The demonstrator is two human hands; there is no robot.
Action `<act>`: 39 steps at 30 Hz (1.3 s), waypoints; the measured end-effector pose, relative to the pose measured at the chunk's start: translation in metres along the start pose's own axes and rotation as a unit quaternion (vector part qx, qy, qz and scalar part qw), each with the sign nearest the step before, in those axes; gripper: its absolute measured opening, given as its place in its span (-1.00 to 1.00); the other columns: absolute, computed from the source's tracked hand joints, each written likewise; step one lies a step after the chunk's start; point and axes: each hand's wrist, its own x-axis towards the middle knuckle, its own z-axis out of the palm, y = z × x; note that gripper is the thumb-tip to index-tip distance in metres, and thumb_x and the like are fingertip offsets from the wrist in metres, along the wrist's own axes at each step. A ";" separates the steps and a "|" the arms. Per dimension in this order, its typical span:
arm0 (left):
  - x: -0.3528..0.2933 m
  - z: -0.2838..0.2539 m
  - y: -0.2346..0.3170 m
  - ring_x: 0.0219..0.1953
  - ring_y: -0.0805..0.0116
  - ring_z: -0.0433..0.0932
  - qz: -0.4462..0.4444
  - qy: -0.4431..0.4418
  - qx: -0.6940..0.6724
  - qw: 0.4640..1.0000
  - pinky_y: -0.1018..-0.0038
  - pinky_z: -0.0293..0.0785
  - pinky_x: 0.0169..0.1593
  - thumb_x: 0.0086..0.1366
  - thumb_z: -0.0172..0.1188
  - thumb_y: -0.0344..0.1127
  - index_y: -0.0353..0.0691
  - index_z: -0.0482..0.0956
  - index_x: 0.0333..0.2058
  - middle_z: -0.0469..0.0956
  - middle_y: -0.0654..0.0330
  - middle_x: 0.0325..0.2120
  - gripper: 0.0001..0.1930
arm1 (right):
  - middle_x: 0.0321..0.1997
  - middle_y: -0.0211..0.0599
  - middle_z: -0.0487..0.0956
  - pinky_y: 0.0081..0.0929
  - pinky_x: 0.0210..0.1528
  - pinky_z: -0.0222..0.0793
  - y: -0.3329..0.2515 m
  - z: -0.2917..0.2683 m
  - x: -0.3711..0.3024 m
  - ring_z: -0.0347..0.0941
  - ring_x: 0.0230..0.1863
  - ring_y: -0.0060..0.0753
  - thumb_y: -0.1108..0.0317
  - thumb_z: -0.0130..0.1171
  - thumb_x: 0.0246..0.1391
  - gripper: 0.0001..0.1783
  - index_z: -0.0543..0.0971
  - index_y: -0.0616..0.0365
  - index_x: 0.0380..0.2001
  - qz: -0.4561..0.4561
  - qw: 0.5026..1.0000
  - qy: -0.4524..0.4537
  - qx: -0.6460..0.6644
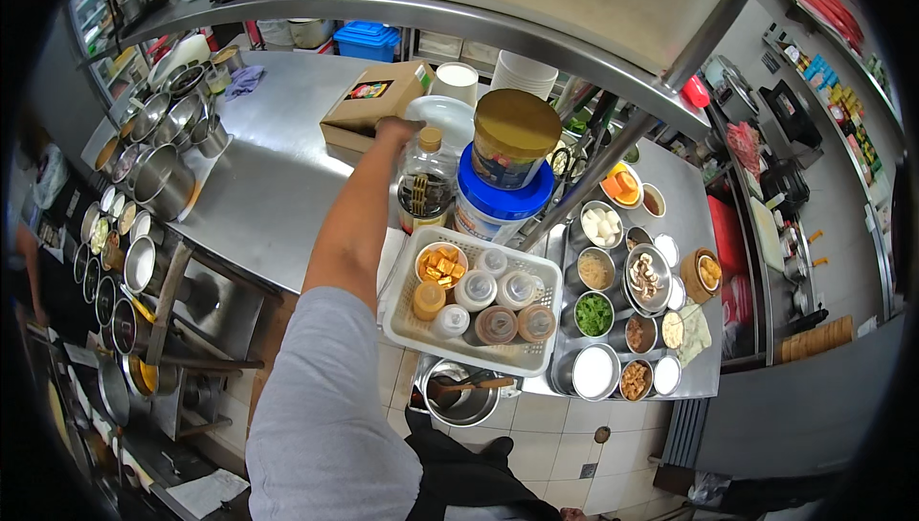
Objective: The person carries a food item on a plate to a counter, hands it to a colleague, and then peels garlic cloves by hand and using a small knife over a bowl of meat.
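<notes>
My left arm in a grey sleeve stretches far over the steel table. My left hand [396, 128] is at the left rim of a round white plate [446, 122], beside an open cardboard box [356, 123]. Most of its fingers are hidden, so I cannot make out whether it grips the plate. Close by stand a clear bottle with an amber cap [428, 174] and a gold-lidded tub [517, 129] on a blue-lidded tub [503, 194]. A small part of my right hand [572, 513] shows at the lower edge, its fingers unreadable.
A white plastic basket [558, 320] holds squeeze bottles and a bowl of yellow packets. On the right are several metal cups of ingredients, including chopped greens [593, 314] and sliced mushrooms [648, 277]. A steel shelf [459, 23] crosses above. Pots [161, 181] crowd the left.
</notes>
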 end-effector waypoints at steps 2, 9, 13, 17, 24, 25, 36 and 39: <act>0.011 0.008 0.018 -0.55 0.26 0.55 -0.033 -0.005 -0.003 0.999 0.31 0.49 -0.48 0.03 0.25 0.07 -0.31 0.56 -0.47 0.54 0.02 -0.60 -0.54 | -0.05 -0.02 0.51 -0.18 -0.01 0.29 0.019 -0.001 0.003 0.41 -0.07 -0.13 0.11 0.14 -0.02 -0.62 0.52 0.07 -0.16 -0.034 0.999 0.017 -0.012; 0.069 -0.048 -0.026 -0.12 0.07 0.46 -0.124 -0.056 -0.506 0.852 0.19 0.53 -0.16 0.16 0.19 -0.25 -0.17 0.41 -0.10 0.43 0.05 -0.14 -0.66 | -0.60 -0.24 0.55 -0.42 -0.52 0.43 0.007 -0.019 0.036 0.50 -0.59 -0.39 0.07 -0.07 0.15 -0.59 0.48 0.25 -0.43 -0.043 0.995 0.041 0.074; 0.039 -0.051 -0.018 -0.01 -0.06 0.39 -0.067 -0.016 -0.602 0.795 -0.06 0.43 -0.03 0.23 0.13 -0.25 -0.26 0.25 0.07 0.34 -0.04 0.00 -0.53 | -0.61 -0.22 0.54 -0.42 -0.55 0.42 0.025 -0.011 0.021 0.48 -0.64 -0.37 0.08 -0.06 0.13 -0.60 0.47 0.25 -0.44 0.003 0.977 0.141 0.160; 0.010 -0.113 -0.038 0.03 -0.03 0.39 -0.009 0.059 -0.610 0.790 -0.03 0.39 0.04 0.25 0.12 -0.24 -0.36 0.23 0.08 0.35 -0.07 0.02 -0.51 | -0.62 -0.17 0.52 -0.35 -0.56 0.39 0.079 -0.026 0.069 0.44 -0.68 -0.32 0.10 -0.07 0.11 -0.63 0.45 0.24 -0.46 -0.011 0.945 0.295 0.138; -0.129 -0.201 -0.087 0.07 0.13 0.38 0.061 0.078 -0.582 0.807 0.22 0.29 0.17 0.25 0.13 -0.21 -0.37 0.20 0.13 0.35 -0.02 0.06 -0.44 | -0.65 -0.26 0.42 -0.49 -0.77 0.24 -0.036 -0.203 0.084 0.28 -0.78 -0.46 0.11 -0.04 0.13 -0.69 0.37 0.17 -0.37 0.051 0.755 0.350 0.552; -0.155 -0.199 -0.089 0.07 0.14 0.38 0.058 0.090 -0.579 0.808 0.23 0.28 0.17 0.24 0.14 -0.20 -0.37 0.20 0.14 0.35 0.00 0.07 -0.43 | -0.64 -0.24 0.43 -0.51 -0.77 0.24 -0.045 -0.229 0.101 0.29 -0.78 -0.47 0.11 -0.03 0.13 -0.67 0.40 0.20 -0.30 0.021 0.754 0.346 0.558; -0.516 -0.132 -0.019 0.10 0.19 0.35 0.011 0.218 -0.581 0.784 0.28 0.26 0.18 0.31 0.01 -0.05 -0.31 0.16 0.18 0.31 0.10 0.12 -0.41 | -0.50 -0.16 0.54 -0.55 -0.71 0.30 -0.274 -0.483 0.337 0.39 -0.70 -0.49 0.09 0.04 0.10 -0.38 0.20 0.25 0.11 -0.218 0.825 0.170 0.493; -0.612 -0.124 -0.042 0.05 0.21 0.38 0.081 0.269 -0.438 0.854 0.29 0.36 0.05 0.29 0.01 -0.01 -0.27 0.16 0.18 0.33 0.12 0.11 -0.39 | -0.50 -0.13 0.54 -0.53 -0.71 0.32 -0.326 -0.494 0.380 0.42 -0.68 -0.45 0.06 0.02 0.12 -0.28 0.07 0.26 0.20 -0.212 0.856 0.120 0.456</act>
